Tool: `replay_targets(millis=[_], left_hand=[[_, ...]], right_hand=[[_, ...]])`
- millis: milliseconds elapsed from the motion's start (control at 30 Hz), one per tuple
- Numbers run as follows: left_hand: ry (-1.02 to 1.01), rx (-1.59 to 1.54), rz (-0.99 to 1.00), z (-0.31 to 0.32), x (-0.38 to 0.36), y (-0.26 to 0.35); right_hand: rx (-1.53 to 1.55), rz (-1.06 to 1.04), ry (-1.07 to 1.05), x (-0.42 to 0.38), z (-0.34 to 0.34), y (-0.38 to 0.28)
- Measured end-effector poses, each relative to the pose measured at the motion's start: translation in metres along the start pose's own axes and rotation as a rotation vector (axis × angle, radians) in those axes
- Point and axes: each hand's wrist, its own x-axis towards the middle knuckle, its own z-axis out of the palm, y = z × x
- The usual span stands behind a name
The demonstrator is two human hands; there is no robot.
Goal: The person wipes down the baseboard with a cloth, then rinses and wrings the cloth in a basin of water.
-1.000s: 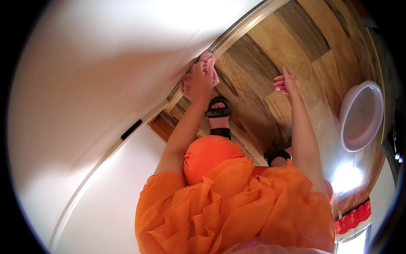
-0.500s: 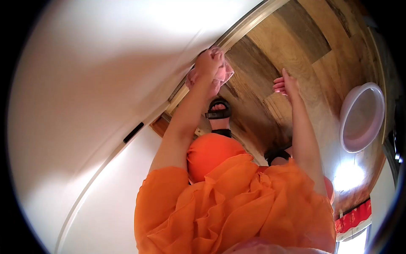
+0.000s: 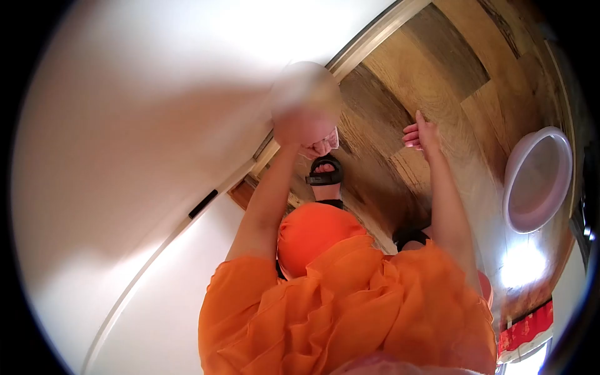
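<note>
Your left hand (image 3: 289, 130) is sitting closer to the black sandal (image 3: 324, 173) than a moment ago, and the pink cloth (image 3: 326, 144) is coming along with it. Nearest you, the orange ruffled top (image 3: 350, 306) is filling the area behind the sandal, and a rounded orange patch of clothing (image 3: 319, 234) is bulging up between top and sandal. Your second dark shoe (image 3: 409, 236) is showing to the right of the sandal, partly hidden. Your left hand is grasping the cloth just beyond the sandal; a blurred oval is covering most of it, so you can't be telling how the fingers are bending. The cloth's visible folds are poking out toward the sandal. Your right hand (image 3: 426, 135) is hovering well right of the sandal, holding nothing, fingers loosely curling and one digit pointing away from you. Left of the sandal, the white panel (image 3: 156, 131) is rising beside the wood-look floor (image 3: 431, 81). Far right of the sandal, the pale basin (image 3: 539, 181) is resting on that floor, beyond your right arm.
</note>
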Motion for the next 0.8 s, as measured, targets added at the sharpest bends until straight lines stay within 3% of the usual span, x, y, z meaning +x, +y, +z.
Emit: replay_targets(millis=[100,133,267,367,400,500,633,800], left_hand=[[0.146,0.067,0.090,0.012,-0.006,0.009],[0.113,0.080,0.203,0.003,-0.006,0.030],[0.111,0.073,0.303,0.009,0.008,0.049],[0.149,0.040,0.282,0.011,0.002,0.009],[0.044,0.199,0.160,0.003,-0.001,0.011],[0.156,0.053,0.383,-0.002,-0.010,0.039],[0.125,0.229,0.441,0.008,0.013,0.050],[0.128,-0.041,0.493,-0.003,-0.008,0.031]], right_hand=[[-0.006,0.001,0.004,-0.002,0.001,0.006],[-0.006,-0.002,0.005,-0.003,0.002,0.007],[0.007,0.033,-0.012,-0.007,0.001,0.009],[0.019,0.018,-0.025,0.004,-0.004,0.000],[-0.002,0.001,-0.007,0.001,-0.002,0.000],[-0.029,0.006,0.001,-0.010,0.001,0.007],[-0.018,0.022,0.011,-0.005,0.002,0.003],[-0.031,-0.006,0.010,-0.004,0.001,0.002]])
